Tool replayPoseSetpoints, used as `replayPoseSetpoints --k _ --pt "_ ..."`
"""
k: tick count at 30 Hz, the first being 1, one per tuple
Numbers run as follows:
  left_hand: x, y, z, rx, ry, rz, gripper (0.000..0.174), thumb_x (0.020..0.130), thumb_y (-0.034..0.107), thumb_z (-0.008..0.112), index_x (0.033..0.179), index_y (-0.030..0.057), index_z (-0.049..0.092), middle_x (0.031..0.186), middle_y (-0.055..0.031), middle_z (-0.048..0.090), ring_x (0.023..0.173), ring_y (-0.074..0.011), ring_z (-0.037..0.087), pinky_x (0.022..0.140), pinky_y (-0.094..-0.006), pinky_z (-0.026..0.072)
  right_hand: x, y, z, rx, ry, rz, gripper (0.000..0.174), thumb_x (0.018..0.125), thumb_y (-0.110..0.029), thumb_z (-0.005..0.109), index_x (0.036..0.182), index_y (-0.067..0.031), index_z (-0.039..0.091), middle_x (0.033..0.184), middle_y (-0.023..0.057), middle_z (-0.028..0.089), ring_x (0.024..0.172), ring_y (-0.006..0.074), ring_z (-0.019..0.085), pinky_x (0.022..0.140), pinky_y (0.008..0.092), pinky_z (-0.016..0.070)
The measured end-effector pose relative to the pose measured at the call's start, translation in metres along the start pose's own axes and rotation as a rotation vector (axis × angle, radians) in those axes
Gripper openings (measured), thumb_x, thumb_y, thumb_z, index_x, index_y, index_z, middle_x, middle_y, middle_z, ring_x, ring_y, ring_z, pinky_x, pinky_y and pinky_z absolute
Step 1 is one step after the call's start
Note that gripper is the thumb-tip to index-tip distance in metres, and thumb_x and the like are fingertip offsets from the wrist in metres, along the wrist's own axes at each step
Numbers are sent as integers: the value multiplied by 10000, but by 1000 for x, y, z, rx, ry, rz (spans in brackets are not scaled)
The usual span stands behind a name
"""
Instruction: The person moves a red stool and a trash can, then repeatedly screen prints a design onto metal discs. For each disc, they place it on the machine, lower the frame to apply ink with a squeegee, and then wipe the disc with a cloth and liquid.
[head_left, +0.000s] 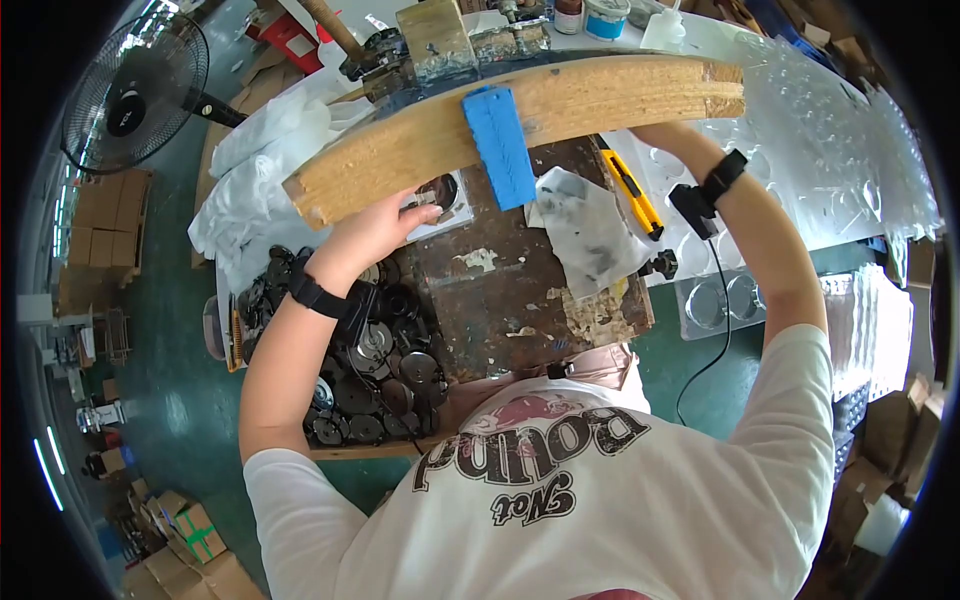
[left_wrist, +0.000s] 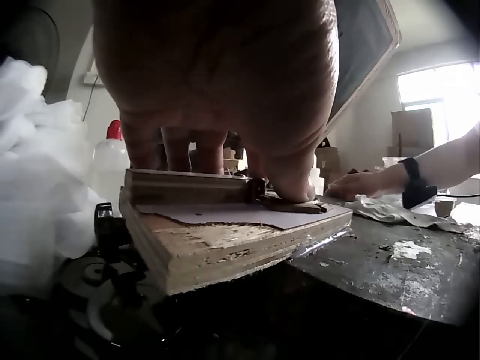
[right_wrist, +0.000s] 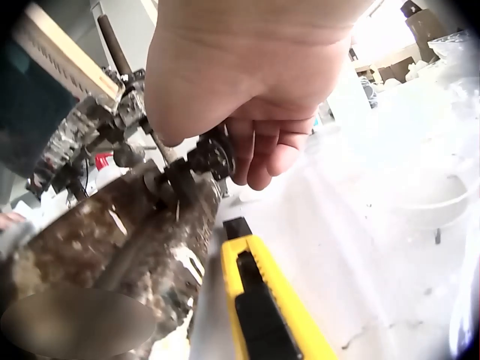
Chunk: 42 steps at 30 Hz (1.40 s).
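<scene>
My left hand point(head_left: 375, 235) reaches under the raised, wood-edged frame point(head_left: 620, 95). Its fingers and thumb point down around a dark-rimmed disc point(head_left: 449, 190) on a paper-topped wooden block point(left_wrist: 225, 244); the frame hides part of the grip in the head view. A blue strip point(head_left: 500, 150) crosses the frame's front edge. My right hand point(right_wrist: 255, 97) lies at the far right table edge, fingers loosely bent and hanging beside a black knob point(right_wrist: 215, 155) on a metal fitting. The frame covers its fingers from above.
A yellow utility knife point(head_left: 632, 190) and a stained cloth point(head_left: 590, 230) lie on the worn board point(head_left: 480, 300). Many black and silver discs point(head_left: 375, 385) fill a box at left. White wrapping point(head_left: 260, 150) is piled behind it. Clear plastic trays point(head_left: 800, 150) cover the right side.
</scene>
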<state>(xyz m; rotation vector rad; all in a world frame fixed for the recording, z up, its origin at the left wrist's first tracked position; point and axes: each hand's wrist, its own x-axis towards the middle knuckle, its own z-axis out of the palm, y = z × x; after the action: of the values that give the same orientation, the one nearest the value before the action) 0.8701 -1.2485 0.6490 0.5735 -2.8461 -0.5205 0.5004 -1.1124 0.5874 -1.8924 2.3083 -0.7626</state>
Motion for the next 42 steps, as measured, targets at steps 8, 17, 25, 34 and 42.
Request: replayPoseSetpoints --k 8,17,25,34,42 --pt "-2 -2 2 -88 -69 -120 416 736 210 642 1136 139 550 1152 -115 499 1028 -281 492 875 -352 389 18 19 51 320 160 -70 353 879 -344 375 877 -56 578 750 125 609 674 212 594 580 355 468" --pt "-2 -1 1 14 -37 -45 423 741 224 642 1145 148 543 1149 -118 501 1037 -282 487 876 -355 390 26 -6 21 308 -220 286 444 865 -417 358 803 -26 558 631 84 585 541 176 557 506 307 451" --pt "2 6 -1 -86 -47 -158 424 715 233 670 1111 123 565 1127 -123 515 1050 -288 484 867 -356 398 19 2 26 235 -199 237 525 860 -470 342 766 0 556 596 81 586 457 164 532 471 289 446" --pt "1 2 3 -59 -8 -111 388 739 258 639 1093 115 570 1090 -104 543 1014 -285 499 849 -357 401 45 33 26 694 -520 480 480 865 -428 366 792 1 568 703 107 612 633 241 584 633 338 464" --pt "-2 -3 4 134 85 47 401 749 314 616 1101 131 560 1028 -78 569 991 -259 511 843 -348 405 18 -28 3 -294 240 -189 408 809 -404 503 846 -4 574 770 109 610 690 220 579 637 315 469"
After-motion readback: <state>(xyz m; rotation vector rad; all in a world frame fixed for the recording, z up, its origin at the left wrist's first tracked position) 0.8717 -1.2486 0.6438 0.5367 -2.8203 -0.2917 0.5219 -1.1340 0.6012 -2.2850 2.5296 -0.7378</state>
